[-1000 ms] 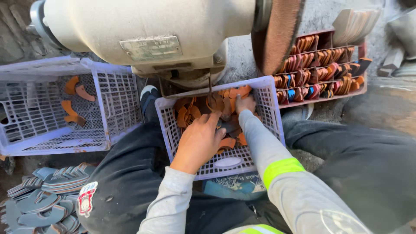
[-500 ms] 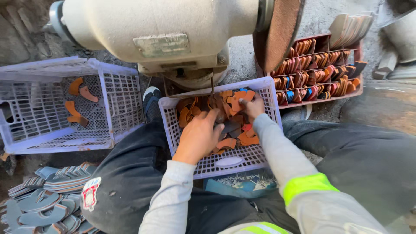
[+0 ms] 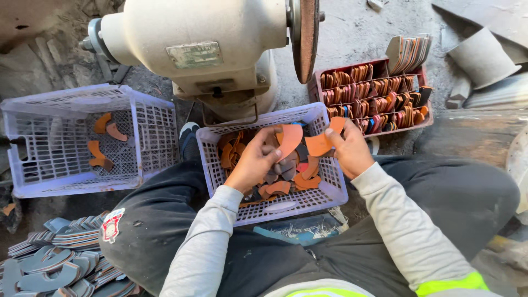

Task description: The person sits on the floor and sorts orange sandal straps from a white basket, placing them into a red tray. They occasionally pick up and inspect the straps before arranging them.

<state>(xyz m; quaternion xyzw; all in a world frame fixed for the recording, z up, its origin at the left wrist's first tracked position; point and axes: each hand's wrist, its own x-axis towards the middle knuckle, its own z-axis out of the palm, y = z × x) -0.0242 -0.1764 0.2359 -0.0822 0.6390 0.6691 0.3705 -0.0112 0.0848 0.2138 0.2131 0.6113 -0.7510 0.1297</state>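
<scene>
- 2 hands in frame, both the person's own. Left hand (image 3: 254, 164) at centre, grip closed on 1 orange leather piece (image 3: 290, 139), held by thumb + fingers above the middle basket (image 3: 329, 190).
- Right hand (image 3: 350, 151) centre-right, grip pinched on a 2nd orange piece (image 3: 323, 142), also over that basket. The 2 pieces sit just beside each other, nearly touching; can't tell if they actually meet.
- Held pieces: flat, curved, rounded at one end, tan-orange, matte; left one looks a bit larger and more upright, right one tilted.
- 2 lilac plastic mesh baskets. Middle one rests btwn the person's knees, centre of frame, w/ a loose heap of brown/orange pieces, 1 reddish among them; too many and too overlapped to count.
- Left basket (image 3: 33, 181), left of frame, well apart from the hands: 4 orange pieces (image 3: 103, 143) on its floor, 2 upper, 2 lower.
- 1 red tray (image 3: 315, 88), upper right, divided into rows, packed w/ pieces on edge; count not readable. A fanned stack stands at its top edge.
- 1 cream bench grinder (image 3: 209, 44) top centre, w/ 1 brown wheel (image 3: 306, 33) edge-on at its right end.
- Lower left: stacks of grey-blue curved pieces (image 3: 49, 264) on the floor, no. unclear.
- Light grey sleeves, 1 hi-vis yellow band lower right, dark trousers.
</scene>
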